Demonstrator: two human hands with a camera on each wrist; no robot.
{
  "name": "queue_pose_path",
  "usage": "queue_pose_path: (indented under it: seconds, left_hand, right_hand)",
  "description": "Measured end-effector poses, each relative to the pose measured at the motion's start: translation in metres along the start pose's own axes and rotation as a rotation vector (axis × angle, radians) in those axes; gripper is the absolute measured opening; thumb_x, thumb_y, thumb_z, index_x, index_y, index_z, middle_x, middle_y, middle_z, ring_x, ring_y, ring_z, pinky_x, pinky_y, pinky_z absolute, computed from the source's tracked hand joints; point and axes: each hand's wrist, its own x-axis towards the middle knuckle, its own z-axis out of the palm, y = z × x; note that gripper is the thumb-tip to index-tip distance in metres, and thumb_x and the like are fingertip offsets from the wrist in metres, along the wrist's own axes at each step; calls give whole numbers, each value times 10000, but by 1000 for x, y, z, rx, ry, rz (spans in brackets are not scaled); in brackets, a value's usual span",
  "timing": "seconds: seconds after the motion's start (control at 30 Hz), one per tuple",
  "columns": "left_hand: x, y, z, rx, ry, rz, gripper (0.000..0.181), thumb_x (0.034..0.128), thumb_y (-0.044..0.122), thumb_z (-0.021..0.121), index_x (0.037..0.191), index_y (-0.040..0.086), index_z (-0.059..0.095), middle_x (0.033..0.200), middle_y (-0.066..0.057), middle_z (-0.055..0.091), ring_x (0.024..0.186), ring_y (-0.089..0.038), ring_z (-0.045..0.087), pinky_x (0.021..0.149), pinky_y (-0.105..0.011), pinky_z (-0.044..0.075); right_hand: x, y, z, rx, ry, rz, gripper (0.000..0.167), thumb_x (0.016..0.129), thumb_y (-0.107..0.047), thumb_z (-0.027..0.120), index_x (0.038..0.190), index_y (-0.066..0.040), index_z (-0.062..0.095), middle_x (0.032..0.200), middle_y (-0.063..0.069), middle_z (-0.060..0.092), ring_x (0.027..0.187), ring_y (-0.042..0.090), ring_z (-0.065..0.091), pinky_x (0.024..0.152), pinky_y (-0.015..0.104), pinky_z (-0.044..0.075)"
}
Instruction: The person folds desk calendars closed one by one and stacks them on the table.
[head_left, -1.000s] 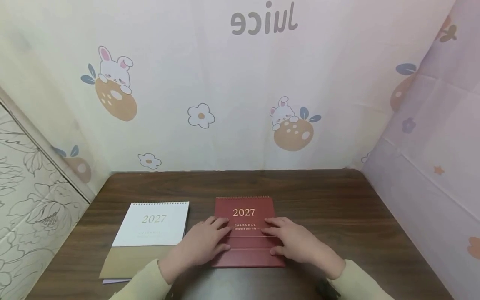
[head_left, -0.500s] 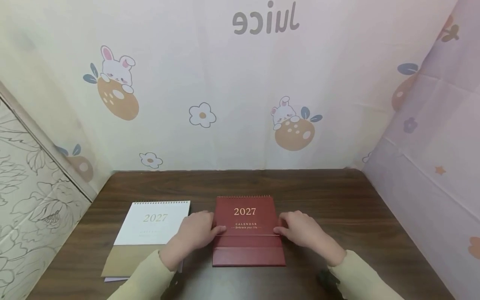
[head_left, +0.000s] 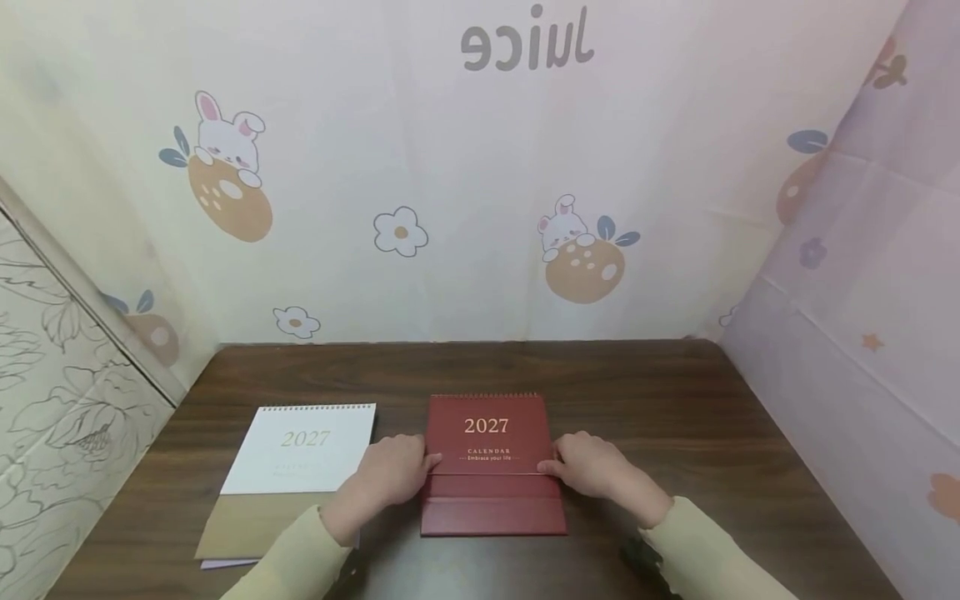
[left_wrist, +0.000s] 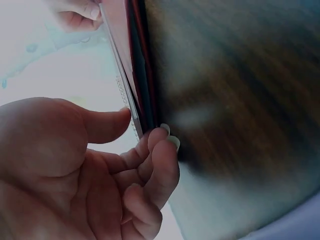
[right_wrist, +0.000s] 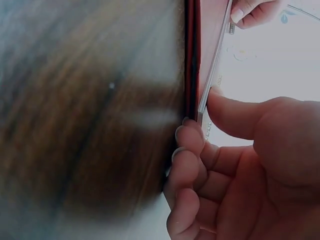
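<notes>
A dark red 2027 desk calendar (head_left: 491,486) with a spiral-bound top edge lies on the brown wooden table (head_left: 652,400). My left hand (head_left: 388,473) pinches its left edge, thumb (left_wrist: 112,125) on the cover side and curled fingers at the underside. On the opposite edge, my right hand (head_left: 597,468) holds it the same way, with the thumb (right_wrist: 232,114) above and the fingertips below. In both wrist views the calendar (left_wrist: 137,65) appears edge-on, its layers slightly apart. Its underside is hidden in the head view.
Left of the red calendar lies a white 2027 calendar (head_left: 303,454) with a tan base (head_left: 251,525), partly covered by my left arm. A pale patterned curtain (head_left: 480,167) hangs behind the table and along its right side. A flower-patterned panel (head_left: 60,400) stands at the left.
Both hands have gone from lying over the cover with spread fingers to gripping its side edges, thumbs on top. The red calendar stays in about the same place.
</notes>
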Motion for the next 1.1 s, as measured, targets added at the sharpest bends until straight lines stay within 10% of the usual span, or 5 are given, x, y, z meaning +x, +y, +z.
queue_pose_path:
  seconds: [0.23,0.63,1.1]
  left_hand:
    - [0,-7,-5,-144,-4,6,293,998,329,602,787,125,594,622,11,498,538,-152,477,493,-322,398]
    - [-1,-29,0,-723,8,-33,164,921,210,731,849,65,710,737,3,693,659,-160,650,605,-318,532]
    - [-16,-47,-12,-916,132,-165,169,845,131,802,902,-8,724,768,-72,722,725,-182,697,690,-339,560]
  right_hand:
    - [1,3,1,58,-9,-10,343,945,-348,685,678,-159,583,559,-34,454,519,115,407,508,286,319]
    - [-2,23,-5,276,-88,-114,334,995,-285,626,713,-113,571,606,-49,476,548,107,401,507,261,326]
    - [1,13,-3,753,-85,-127,266,916,-249,734,797,-19,675,796,71,694,760,219,629,711,367,544]
